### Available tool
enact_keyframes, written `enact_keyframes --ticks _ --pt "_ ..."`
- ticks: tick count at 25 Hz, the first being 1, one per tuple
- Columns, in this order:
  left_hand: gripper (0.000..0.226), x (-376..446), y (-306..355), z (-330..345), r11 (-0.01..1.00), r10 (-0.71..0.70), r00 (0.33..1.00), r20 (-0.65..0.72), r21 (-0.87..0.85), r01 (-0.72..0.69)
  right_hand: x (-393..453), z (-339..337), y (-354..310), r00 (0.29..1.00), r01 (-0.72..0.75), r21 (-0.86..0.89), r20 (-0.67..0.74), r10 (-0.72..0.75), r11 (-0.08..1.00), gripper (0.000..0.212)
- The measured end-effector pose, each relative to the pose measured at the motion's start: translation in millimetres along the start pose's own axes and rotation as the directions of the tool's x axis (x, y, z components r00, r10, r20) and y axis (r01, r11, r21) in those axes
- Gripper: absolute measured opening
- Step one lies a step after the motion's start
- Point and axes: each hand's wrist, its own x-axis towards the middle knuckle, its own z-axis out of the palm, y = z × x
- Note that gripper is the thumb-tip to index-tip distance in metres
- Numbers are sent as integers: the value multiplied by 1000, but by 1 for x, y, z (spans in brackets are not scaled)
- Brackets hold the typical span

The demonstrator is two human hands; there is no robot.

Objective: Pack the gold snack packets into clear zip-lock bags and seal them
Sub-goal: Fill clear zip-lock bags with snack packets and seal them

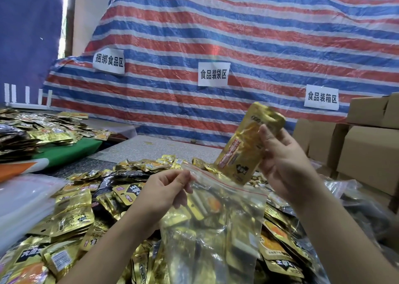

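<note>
My left hand (164, 192) pinches the left corner of the mouth of a clear zip-lock bag (218, 225), which hangs over the heap with a red line along its opening. Gold packets show through its film. My right hand (285, 163) grips a gold snack packet (244, 145) tilted upright, its lower end at the bag's mouth. A heap of loose gold and black packets (82, 214) covers the table beneath both hands.
A stack of empty clear bags (23, 199) lies at the left. More packets (32, 130) pile up on the far left beside a green board (71, 150). Cardboard boxes (364, 152) stand at the right. A striped tarp (237, 46) with paper signs hangs behind.
</note>
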Motion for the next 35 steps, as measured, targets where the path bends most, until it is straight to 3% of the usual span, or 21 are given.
enact_keyframes --ticks 7,10,13,18,23,26,31,35 --pt "28 -3 4 1 1000 2 1000 10 25 -2 -4 -12 8 951 -40 -440 259 170 897 32" --pt "30 -6 6 4 997 16 1000 10 80 -17 -2 -7 -2 865 -13 -649 374 335 760 41" --pt "34 -9 6 9 990 8 999 41 139 -14 0 4 -11 806 65 -791 401 435 609 31" --pt "32 -10 8 11 996 -23 999 25 85 21 3 19 -15 838 60 -864 316 445 499 16" --pt "32 -7 8 8 998 -63 998 17 -19 63 4 20 -16 846 -59 -815 267 462 577 19" --pt "30 -8 8 9 998 -61 998 10 -30 61 3 20 -12 851 -40 -837 258 458 546 14" --pt "34 -9 7 11 997 -80 997 1 -3 80 -1 19 -13 770 -24 -828 342 539 560 28" --pt "32 -11 5 14 998 -64 998 17 29 64 1 20 -13 767 42 -913 290 572 407 21"
